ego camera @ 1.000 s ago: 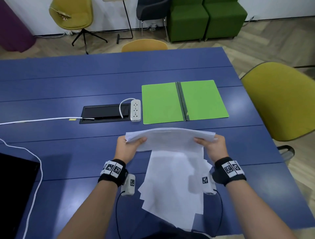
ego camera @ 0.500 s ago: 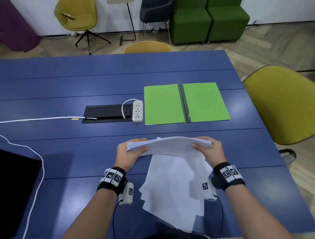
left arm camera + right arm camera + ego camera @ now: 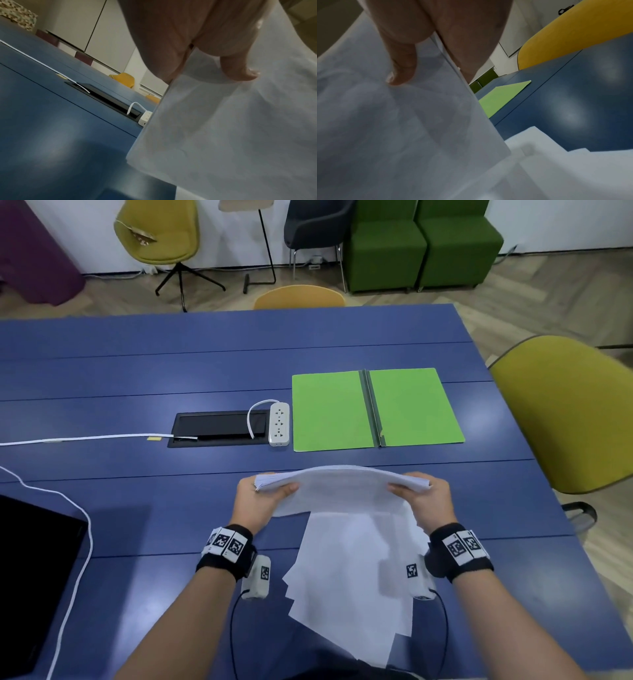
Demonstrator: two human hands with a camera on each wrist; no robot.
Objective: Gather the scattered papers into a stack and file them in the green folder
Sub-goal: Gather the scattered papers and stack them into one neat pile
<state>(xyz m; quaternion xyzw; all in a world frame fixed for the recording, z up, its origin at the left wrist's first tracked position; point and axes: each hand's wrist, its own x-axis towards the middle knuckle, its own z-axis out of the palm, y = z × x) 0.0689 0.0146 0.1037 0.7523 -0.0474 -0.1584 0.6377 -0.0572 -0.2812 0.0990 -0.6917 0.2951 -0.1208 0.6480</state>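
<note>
Closest in, a fan of loose papers (image 3: 349, 577) lies spread on the blue bench (image 3: 137, 501), its ragged corners reaching the near edge between the two forearms. Just above it, both hands are busy: the left hand (image 3: 258, 503) pinches the left end of a stack of papers (image 3: 342, 486), thumb on top and fingers underneath, and the right hand (image 3: 426, 503) pinches the right end the same way. The stack arches upward in the middle, held clear of the bench, with its near edge hanging over the top of the loose sheets. From the left wrist view, the thumb (image 3: 240, 71) presses flat on the white sheet; from the right wrist view, the other thumb (image 3: 402, 67) does likewise, with the stack's edge running past it.

At the near left, a black slab (image 3: 30, 594) sits on the bench with a white cable (image 3: 78, 542) looping past it. Further out, a white power strip (image 3: 279, 424) lies beside a black recessed cable hatch (image 3: 219, 428). Just right of the strip, the green folder (image 3: 376, 409) lies open and flat, both halves showing, well apart from the held stack. A yellow chair (image 3: 568, 412) stands at the bench's right side, and beyond the far edge are more chairs and green armchairs (image 3: 421, 244).
</note>
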